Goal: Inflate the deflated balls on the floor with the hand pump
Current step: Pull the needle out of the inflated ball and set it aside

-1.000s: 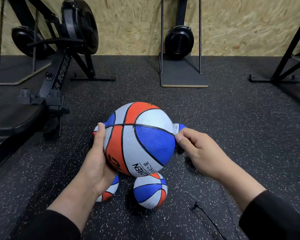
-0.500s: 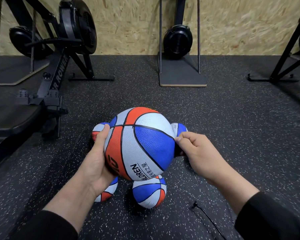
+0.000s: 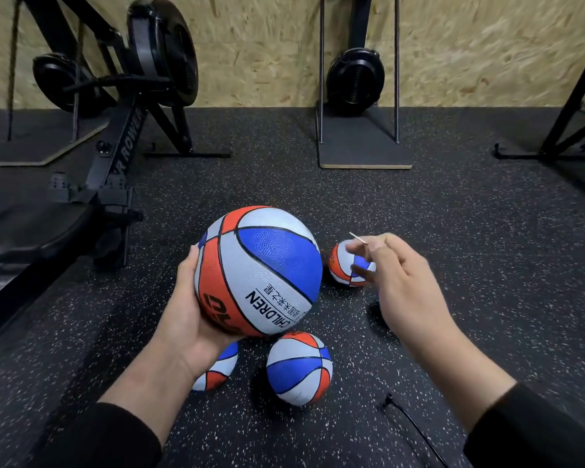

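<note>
Ball (image 3: pixel 260 271) red-white-blue panels; floor (image 3: pixel 453 265) black, white-speckled.

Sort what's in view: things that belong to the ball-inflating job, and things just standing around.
Job: big ball in left hand; thin needle pinched by right hand; three small balls on the floor.

Not the job: rowing machine; upright machine; black cable.
</note>
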Demonstrator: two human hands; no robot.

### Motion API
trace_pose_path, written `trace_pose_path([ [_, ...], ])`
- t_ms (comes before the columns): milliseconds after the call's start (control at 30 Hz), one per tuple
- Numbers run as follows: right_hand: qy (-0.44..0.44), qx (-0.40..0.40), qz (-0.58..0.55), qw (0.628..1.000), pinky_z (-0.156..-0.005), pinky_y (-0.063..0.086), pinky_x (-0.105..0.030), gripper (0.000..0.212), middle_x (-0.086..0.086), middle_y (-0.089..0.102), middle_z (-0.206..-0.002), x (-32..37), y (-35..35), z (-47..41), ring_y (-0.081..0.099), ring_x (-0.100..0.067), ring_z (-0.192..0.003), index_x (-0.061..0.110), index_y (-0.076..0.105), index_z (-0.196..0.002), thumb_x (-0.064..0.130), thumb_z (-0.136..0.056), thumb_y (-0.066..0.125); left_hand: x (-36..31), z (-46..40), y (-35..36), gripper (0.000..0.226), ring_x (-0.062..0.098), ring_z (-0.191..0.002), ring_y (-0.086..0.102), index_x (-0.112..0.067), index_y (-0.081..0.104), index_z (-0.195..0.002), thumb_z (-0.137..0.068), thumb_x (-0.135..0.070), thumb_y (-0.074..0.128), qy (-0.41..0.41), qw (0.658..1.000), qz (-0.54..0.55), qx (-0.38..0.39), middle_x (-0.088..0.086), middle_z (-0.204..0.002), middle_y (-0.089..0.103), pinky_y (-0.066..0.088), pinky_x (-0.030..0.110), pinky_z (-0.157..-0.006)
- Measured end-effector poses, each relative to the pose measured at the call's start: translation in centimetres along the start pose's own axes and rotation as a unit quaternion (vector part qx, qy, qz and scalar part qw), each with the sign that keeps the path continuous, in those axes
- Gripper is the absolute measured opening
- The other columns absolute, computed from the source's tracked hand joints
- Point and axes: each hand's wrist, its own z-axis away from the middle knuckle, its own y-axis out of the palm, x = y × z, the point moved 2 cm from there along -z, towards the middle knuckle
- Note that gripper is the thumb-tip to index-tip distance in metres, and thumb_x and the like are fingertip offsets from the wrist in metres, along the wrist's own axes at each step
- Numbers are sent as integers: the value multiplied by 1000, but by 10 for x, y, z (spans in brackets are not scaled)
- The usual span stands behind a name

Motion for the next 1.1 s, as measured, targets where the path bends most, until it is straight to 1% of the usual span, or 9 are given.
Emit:
trace_pose_path([
  [100,41,39,-23,998,-107,47,-49,34,19,69,-120,-9,19,3,61,-5,-120,36,71,-114,51,-100,44,3,-3,-2,70,33,-110,73,-33,73,-127,-90,-82,39,-7,1000,-15,-4,8,-121,77,58,54,-85],
  [233,64,74,-63,993,-112,42,-40,41,12,66,-130,-17,50,6,59,-5,-124,20,68,-102,54,-96,45,4,-5,-11,73,30,-113,73,-32,69,-134,-89,-82,39,3,999,-52,6,7,-124,76,58,54,-90],
  [300,57,54,-66,995,-107,44,-36,40,1,68,-124,-19,66,8,63,-6,-109,6,56,-103,44,-103,45,-2,-7,-22,78,29,-115,72,-32,67,-136,-85,-84,41,8,997,-70,9,6,-127,75,57,54,-95],
  [367,59,41,-68,995,-95,48,-42,41,-11,67,-103,-20,84,9,60,-25,-90,7,56,-103,46,-102,44,-10,-13,-39,81,31,-120,70,-32,65,-139,-82,-86,43,6,996,-93,16,6,-131,72,53,58,-103],
  [433,71,52,-75,993,-81,42,-43,46,-5,55,-86,-24,108,8,48,-20,-80,11,53,-90,56,-93,43,-20,-20,-58,81,33,-125,67,-32,63,-142,-86,-87,40,2,993,-117,27,7,-136,69,47,61,-109],
  [567,93,84,-58,990,-78,39,-40,36,5,52,-79,-43,158,6,44,-14,-79,16,54,-83,48,-94,41,-33,-29,-100,72,28,-121,69,-34,65,-138,-93,-82,34,-8,989,-145,11,3,-129,73,55,54,-100],
  [733,174,119,-15,978,-72,36,-35,33,6,51,-71,-79,206,14,43,-15,-71,21,56,-79,37,-104,42,-22,-40,-167,69,27,-122,67,-42,64,-134,-87,-86,38,-55,971,-228,-44,-1,-126,75,53,63,-101],
  [933,275,139,29,951,-66,32,-32,32,3,52,-75,-163,224,56,43,-19,-74,20,55,-77,34,-103,41,45,-54,-225,78,26,-120,65,-33,61,-136,-80,-86,53,-204,926,-314,-43,-1,-125,71,52,58,-103],
  [1100,355,135,34,924,-65,34,-32,36,4,50,-72,-219,222,87,41,-14,-69,20,49,-72,31,-105,41,104,-76,-238,82,26,-114,69,-30,50,-145,-79,-74,74,-236,920,-309,-58,-3,-130,71,56,54,-101],
])
